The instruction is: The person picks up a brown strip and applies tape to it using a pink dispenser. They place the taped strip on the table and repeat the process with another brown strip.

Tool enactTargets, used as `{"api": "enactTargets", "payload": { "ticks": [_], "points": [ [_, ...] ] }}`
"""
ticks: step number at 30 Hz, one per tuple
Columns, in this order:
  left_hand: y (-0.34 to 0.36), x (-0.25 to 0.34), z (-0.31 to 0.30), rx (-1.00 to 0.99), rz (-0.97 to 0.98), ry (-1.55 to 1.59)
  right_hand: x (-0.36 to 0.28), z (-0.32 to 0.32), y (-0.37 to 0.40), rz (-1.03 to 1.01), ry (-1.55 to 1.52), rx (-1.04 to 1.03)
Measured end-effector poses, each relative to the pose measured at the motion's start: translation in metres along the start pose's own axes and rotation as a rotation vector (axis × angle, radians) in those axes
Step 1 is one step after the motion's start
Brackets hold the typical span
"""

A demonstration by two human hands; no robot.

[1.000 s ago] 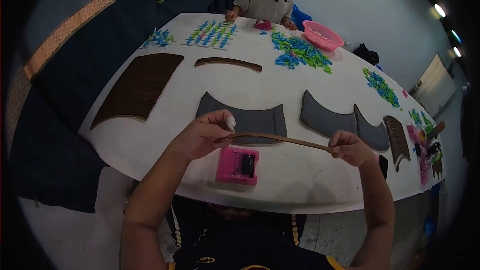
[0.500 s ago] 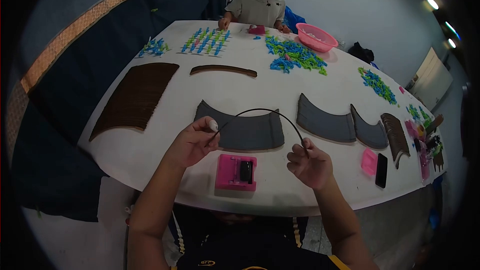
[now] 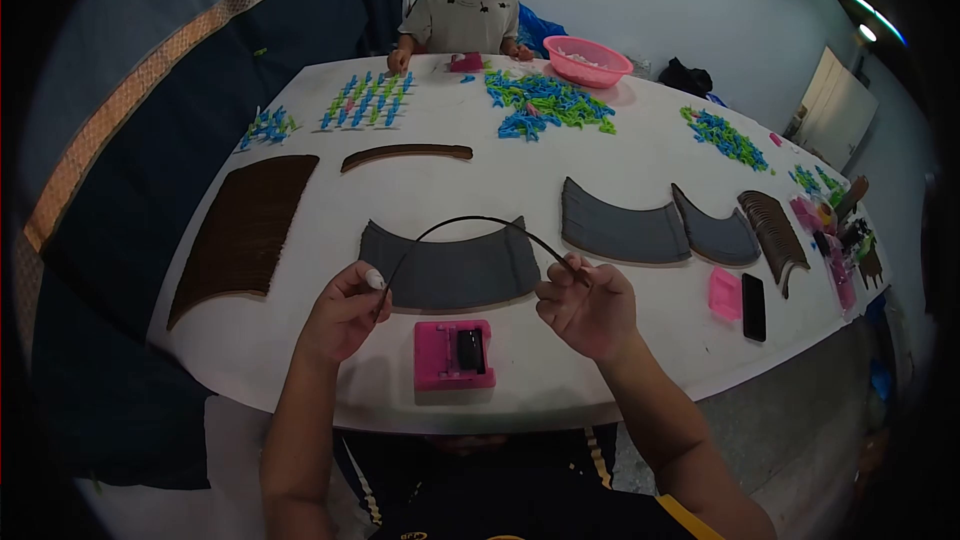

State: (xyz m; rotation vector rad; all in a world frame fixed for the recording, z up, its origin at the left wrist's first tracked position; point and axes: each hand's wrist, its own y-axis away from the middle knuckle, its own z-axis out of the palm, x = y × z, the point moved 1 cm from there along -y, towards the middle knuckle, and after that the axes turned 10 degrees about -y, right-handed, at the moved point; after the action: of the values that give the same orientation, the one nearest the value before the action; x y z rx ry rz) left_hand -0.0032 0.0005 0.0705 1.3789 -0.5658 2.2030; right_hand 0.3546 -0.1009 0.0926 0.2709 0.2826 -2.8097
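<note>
A thin dark flexible strip [image 3: 478, 219] is bent into an arch between my two hands, above the table. My left hand [image 3: 345, 310] pinches its left end; a white cover sits on one fingertip. My right hand [image 3: 590, 308] grips the other end between thumb and fingers. Behind the arch lies a curved grey stack of strips [image 3: 455, 275], partly hidden by my left hand. Between my forearms stands a pink holder [image 3: 432, 360] with a black roller [image 3: 470, 350].
A brown stack [image 3: 245, 230] lies left, a narrow one [image 3: 405, 153] farther back. Grey stacks [image 3: 625, 225], a pink tray [image 3: 724, 294] and a phone [image 3: 753, 307] are right. Blue and green pieces [image 3: 550, 100], a pink basin [image 3: 590, 65] and another person [image 3: 465, 15] are across the table.
Both hands still hold the arched strip, now slightly lower and further left in view. The whole scene has shifted left as the camera turned. The strip's right end sits more tilted.
</note>
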Motion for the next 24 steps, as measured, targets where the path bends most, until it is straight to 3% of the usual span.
{"api": "enactTargets", "payload": {
  "ticks": [12,18,22,24],
  "points": [
    [-0.004,0.005,-0.021,0.003,0.075,-0.03,-0.017,0.0,-0.018,-0.147,0.074,-0.222],
    [-0.028,0.024,-0.024,-0.125,0.101,0.245,-0.032,-0.014,-0.054,-0.281,0.285,-0.071],
    [-0.061,0.036,-0.038,-0.042,0.122,0.342,-0.04,-0.019,-0.095,-0.379,0.432,0.083],
    [-0.084,0.036,-0.052,0.111,0.164,0.468,-0.042,-0.02,-0.118,-0.401,0.489,0.148]
  ]
}}
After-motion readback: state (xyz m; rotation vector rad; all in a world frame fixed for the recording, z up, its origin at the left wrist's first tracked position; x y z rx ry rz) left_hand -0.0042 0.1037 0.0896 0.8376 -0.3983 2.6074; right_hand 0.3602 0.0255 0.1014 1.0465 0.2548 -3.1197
